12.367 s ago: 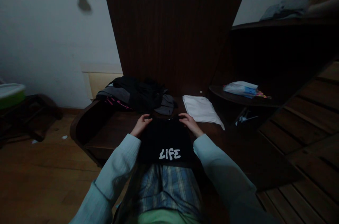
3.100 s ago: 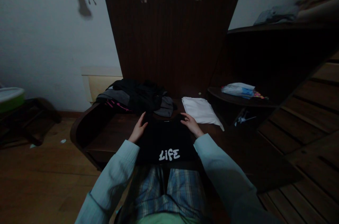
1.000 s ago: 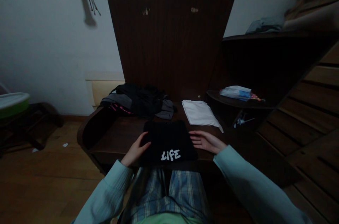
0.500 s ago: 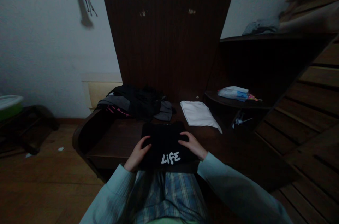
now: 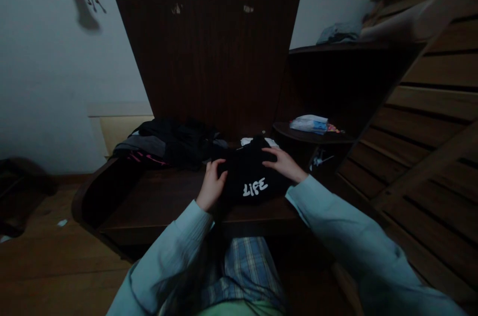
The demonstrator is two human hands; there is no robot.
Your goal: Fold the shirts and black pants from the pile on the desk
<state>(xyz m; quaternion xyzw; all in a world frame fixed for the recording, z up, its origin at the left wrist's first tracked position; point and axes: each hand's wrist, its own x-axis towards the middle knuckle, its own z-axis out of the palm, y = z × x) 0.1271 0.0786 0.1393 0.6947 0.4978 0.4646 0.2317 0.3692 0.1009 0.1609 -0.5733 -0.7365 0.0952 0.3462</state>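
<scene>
A folded black shirt (image 5: pixel 239 171) with white lettering is held between my two hands over the dark wooden bench (image 5: pixel 149 201). On its left edge my left hand (image 5: pixel 212 184) is closed, the thumb and fingers pinching the cloth. My right hand (image 5: pixel 284 164) grips the opposite edge the same way. Behind and partly under the shirt, a folded white cloth (image 5: pixel 246 141) shows only along its far side. I cannot tell whether the shirt rests on it or hangs just above.
Left on the bench lies a heap of dark clothes (image 5: pixel 175 144). At right, a corner shelf (image 5: pixel 295 133) holds a white and blue packet (image 5: pixel 309 124). Folded grey cloth (image 5: pixel 338 33) lies on the shelf above. Wooden slats (image 5: pixel 421 131) stand far right.
Both hands have carried the black shirt forward and to the right, away from my lap. It now covers most of the white cloth. My view has turned slightly right.
</scene>
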